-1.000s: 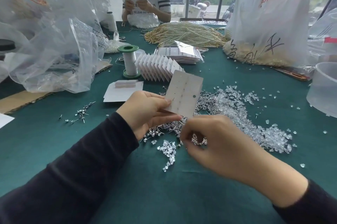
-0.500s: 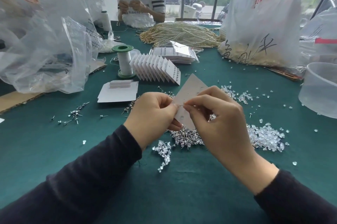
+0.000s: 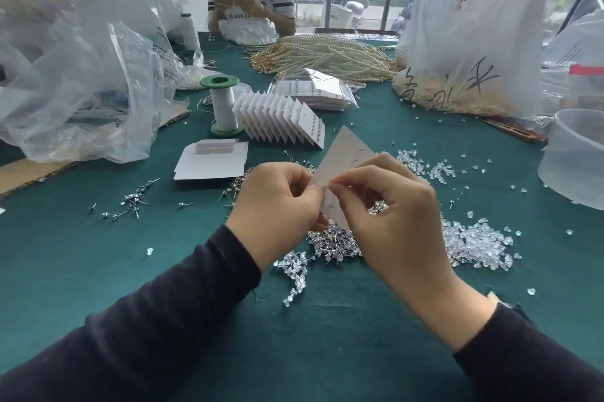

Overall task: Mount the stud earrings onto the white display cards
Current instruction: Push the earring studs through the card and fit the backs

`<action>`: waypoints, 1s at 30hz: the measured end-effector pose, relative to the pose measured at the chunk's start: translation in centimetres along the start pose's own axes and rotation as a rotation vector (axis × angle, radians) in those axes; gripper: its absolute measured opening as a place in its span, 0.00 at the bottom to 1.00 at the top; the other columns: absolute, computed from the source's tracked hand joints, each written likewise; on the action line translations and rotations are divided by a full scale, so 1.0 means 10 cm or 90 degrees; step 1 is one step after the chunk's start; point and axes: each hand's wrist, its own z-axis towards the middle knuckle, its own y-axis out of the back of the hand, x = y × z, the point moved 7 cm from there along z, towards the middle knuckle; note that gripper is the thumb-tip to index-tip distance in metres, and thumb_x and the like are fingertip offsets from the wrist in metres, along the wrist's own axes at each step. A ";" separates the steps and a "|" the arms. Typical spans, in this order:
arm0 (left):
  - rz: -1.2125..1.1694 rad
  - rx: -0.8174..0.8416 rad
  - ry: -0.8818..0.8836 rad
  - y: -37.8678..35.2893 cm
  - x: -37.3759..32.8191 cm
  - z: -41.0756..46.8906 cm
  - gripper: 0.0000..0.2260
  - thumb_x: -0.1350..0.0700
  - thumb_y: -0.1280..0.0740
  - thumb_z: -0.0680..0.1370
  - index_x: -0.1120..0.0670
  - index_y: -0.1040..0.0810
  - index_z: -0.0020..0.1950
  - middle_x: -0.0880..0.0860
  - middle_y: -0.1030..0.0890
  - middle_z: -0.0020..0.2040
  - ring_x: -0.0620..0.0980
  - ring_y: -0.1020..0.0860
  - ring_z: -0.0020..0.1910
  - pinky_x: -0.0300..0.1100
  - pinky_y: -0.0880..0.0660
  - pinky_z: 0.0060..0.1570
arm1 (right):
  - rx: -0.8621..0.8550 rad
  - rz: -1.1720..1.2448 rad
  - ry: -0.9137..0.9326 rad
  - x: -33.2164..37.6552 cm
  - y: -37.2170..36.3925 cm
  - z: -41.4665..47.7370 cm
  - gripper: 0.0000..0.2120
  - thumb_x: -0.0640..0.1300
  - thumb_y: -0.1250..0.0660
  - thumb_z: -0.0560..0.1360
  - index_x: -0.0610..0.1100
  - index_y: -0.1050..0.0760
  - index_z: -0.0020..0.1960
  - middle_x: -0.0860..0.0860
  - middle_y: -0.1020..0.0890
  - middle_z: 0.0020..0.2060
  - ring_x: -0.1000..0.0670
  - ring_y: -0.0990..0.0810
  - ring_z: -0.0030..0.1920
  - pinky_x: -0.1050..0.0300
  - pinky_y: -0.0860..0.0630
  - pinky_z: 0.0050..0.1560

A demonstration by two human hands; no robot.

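Since half a second back, both hands have barely shifted: the card stays raised between them, and my right thumb and forefinger have closed in a little tighter on its near face.

From the head camera, the only view I have, my left hand (image 3: 277, 202) pinches the left edge of the white display card (image 3: 346, 159), fingers curled, holding it tilted on a corner above the table (image 3: 98, 270). My right hand (image 3: 392, 205) is pressed against the card's face with thumb and forefinger pinched together; I judge a stud is between them, but it is too small to make out. The loose stud earrings (image 3: 336, 243) lie heaped directly beneath my hands, with clear plastic backs (image 3: 474, 246) scattered to the right. A fanned row of finished cards (image 3: 281, 122) stands further off, beside a green-capped spool (image 3: 222, 105).

To do this step well, I would keep the left pinch firm and close to the target hole so the card does not flex, line the post up square to the surface, and push straight through rather than at a slant. A crooked entry could tear the hole or bend the post.
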 end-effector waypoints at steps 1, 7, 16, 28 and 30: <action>0.017 -0.006 -0.012 0.01 -0.01 0.00 0.11 0.62 0.35 0.75 0.58 0.24 0.32 0.54 0.20 0.27 0.49 0.20 0.26 0.48 0.19 0.34 | -0.002 -0.008 0.007 0.01 0.00 0.00 0.03 0.33 0.28 0.68 0.39 0.19 0.37 0.48 0.22 0.33 0.51 0.25 0.31 0.59 0.28 0.32; 0.035 -0.010 -0.049 0.00 -0.04 -0.03 0.12 0.63 0.35 0.75 0.58 0.23 0.31 0.55 0.19 0.27 0.50 0.20 0.26 0.49 0.19 0.35 | -0.018 -0.021 0.017 0.03 0.00 -0.03 0.03 0.33 0.28 0.68 0.39 0.18 0.37 0.49 0.21 0.33 0.51 0.23 0.31 0.59 0.27 0.33; 0.006 0.041 -0.055 -0.01 -0.07 -0.04 0.09 0.65 0.37 0.76 0.64 0.23 0.36 0.57 0.20 0.29 0.49 0.20 0.26 0.44 0.19 0.31 | -0.016 -0.042 0.034 0.03 0.00 -0.03 0.03 0.33 0.28 0.67 0.39 0.17 0.38 0.49 0.21 0.33 0.51 0.24 0.29 0.58 0.27 0.31; -0.041 0.054 -0.013 -0.04 0.00 -0.01 0.11 0.66 0.36 0.76 0.59 0.22 0.34 0.50 0.21 0.24 0.48 0.21 0.24 0.38 0.22 0.26 | 0.023 -0.029 0.000 -0.02 0.01 0.00 0.02 0.33 0.28 0.67 0.38 0.20 0.37 0.47 0.21 0.34 0.51 0.24 0.31 0.59 0.27 0.33; -0.026 0.051 -0.023 -0.03 -0.01 0.00 0.11 0.66 0.36 0.75 0.59 0.22 0.34 0.50 0.21 0.24 0.48 0.21 0.24 0.38 0.22 0.27 | 0.027 -0.035 -0.006 -0.03 0.00 0.00 0.02 0.33 0.28 0.67 0.38 0.20 0.37 0.47 0.21 0.34 0.50 0.23 0.31 0.58 0.26 0.34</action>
